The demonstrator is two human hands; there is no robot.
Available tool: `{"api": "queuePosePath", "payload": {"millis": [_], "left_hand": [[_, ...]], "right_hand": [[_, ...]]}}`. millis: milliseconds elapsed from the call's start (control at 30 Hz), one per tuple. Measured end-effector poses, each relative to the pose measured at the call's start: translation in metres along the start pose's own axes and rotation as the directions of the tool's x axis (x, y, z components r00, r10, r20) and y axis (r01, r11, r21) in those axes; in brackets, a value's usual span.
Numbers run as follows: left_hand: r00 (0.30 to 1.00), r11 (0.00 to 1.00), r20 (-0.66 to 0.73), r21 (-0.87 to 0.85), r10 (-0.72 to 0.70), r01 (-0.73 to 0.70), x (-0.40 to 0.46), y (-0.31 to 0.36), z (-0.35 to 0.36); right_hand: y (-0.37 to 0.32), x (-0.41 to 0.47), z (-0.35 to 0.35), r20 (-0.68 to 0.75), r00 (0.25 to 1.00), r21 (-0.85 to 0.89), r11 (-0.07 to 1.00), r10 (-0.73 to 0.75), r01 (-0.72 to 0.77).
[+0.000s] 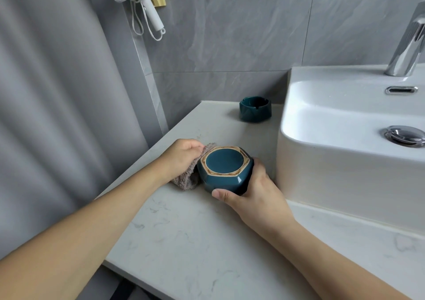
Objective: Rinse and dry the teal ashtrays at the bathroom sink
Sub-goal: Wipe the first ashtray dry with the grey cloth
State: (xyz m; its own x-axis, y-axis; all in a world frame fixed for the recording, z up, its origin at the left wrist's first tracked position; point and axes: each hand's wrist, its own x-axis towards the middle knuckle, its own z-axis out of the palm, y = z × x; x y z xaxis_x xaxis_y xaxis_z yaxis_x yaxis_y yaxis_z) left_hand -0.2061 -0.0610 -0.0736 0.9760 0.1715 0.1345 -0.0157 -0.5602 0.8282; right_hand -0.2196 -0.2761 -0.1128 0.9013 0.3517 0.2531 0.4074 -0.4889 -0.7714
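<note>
Drying step: right hand (250,198) grips upturned teal ashtray (225,171); left hand (184,154) pinches brown towel (187,177) against its left side. Next, probably wipe the base, then tackle the far ashtray (255,109).

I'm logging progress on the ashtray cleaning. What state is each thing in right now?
Held ashtray: upside down, base up, gripped by the right hand.
Cloth: bunched in the left hand, against the held ashtray's side.
Second ashtray: upright on the countertop, untouched.
Faucet: no water running.
Sink drain stopper: raised.
Hair dryer: hung on the wall.
</note>
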Motion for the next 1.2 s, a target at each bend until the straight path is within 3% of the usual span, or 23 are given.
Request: {"api": "queuePosePath", "payload": {"millis": [133, 267, 467, 733, 867, 1067, 1133, 1200], "left_hand": [[0.975, 0.959, -0.088, 0.216, 0.206, -0.183, -0.020, -0.013, 0.000], [0.931, 0.873, -0.064, 0.376, 0.359, -0.310, -0.028, -0.007, -0.009], [0.885, 0.743, 0.065, 0.516, 0.462, -0.426, -0.045, 0.008, -0.019], [0.858, 0.706, 0.097, 0.526, 0.504, -0.474, -0.072, 0.022, -0.009], [0.806, 0.586, 0.202, 0.592, 0.557, -0.553, -0.076, 0.030, -0.009], [0.580, 0.207, 0.537, 0.599, 0.613, -0.773, -0.072, 0.064, 0.010], [0.560, 0.179, 0.605, 0.574, 0.566, -0.799, -0.064, 0.074, 0.019], [0.593, 0.236, 0.611, 0.565, 0.524, -0.791, -0.050, 0.081, 0.022]], "right_hand": [[0.000, 0.000, 0.000, -0.001, 1.000, -0.010, 1.000, 0.005, -0.005], [-0.001, 0.001, 0.000, -0.001, 1.000, -0.015, 1.000, 0.005, -0.005], [-0.002, 0.000, -0.001, -0.008, 1.000, -0.021, 1.000, 0.003, -0.003], [-0.005, -0.001, -0.003, -0.008, 1.000, 0.000, 1.000, 0.023, -0.023], [-0.007, -0.002, -0.004, 0.002, 0.999, 0.024, 0.999, 0.043, -0.043], [-0.011, -0.001, -0.007, 0.020, 0.996, 0.042, 0.995, 0.086, -0.086], [-0.012, 0.000, -0.007, 0.013, 0.996, 0.039, 0.995, 0.086, -0.087], [-0.012, 0.000, -0.007, 0.001, 0.996, 0.036, 0.996, 0.085, -0.085]]}}
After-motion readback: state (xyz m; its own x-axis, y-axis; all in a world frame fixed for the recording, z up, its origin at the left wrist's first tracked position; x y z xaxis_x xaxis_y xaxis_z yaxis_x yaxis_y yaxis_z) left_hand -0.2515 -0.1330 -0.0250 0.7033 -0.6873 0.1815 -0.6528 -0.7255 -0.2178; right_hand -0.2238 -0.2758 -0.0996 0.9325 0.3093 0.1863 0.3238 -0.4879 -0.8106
